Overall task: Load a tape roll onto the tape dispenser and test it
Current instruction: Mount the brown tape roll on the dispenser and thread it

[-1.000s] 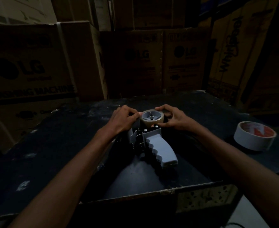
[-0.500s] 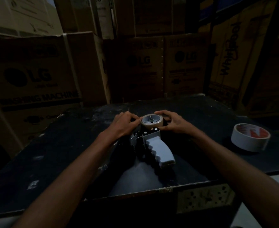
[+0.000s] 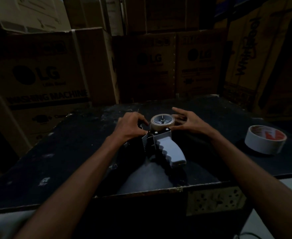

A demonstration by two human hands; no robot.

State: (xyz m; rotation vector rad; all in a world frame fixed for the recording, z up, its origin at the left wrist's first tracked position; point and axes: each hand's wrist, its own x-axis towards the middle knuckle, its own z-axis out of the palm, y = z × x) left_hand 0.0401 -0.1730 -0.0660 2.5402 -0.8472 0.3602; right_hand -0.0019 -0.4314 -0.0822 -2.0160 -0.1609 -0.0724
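A grey tape dispenser (image 3: 169, 150) lies on its side on the dark table (image 3: 76, 152), its ribbed handle pointing toward me. A small tan tape roll (image 3: 162, 121) sits on the dispenser's hub. My left hand (image 3: 130, 127) rests against the dispenser's front end, just left of the roll, with its fingers curled; what they pinch is hidden. To the right of the roll my right hand (image 3: 191, 123) hovers with its fingers spread and holds nothing.
A second, larger white tape roll (image 3: 265, 141) with a red-printed core lies at the table's right side. Stacked cardboard appliance boxes (image 3: 38, 78) wall in the far and left sides. The table's near edge (image 3: 159, 191) runs just below the dispenser.
My right hand has let go of the tan roll and opened, drawing slightly away to the right. The left hand stays at the dispenser's front. The camera has tilted up a little.
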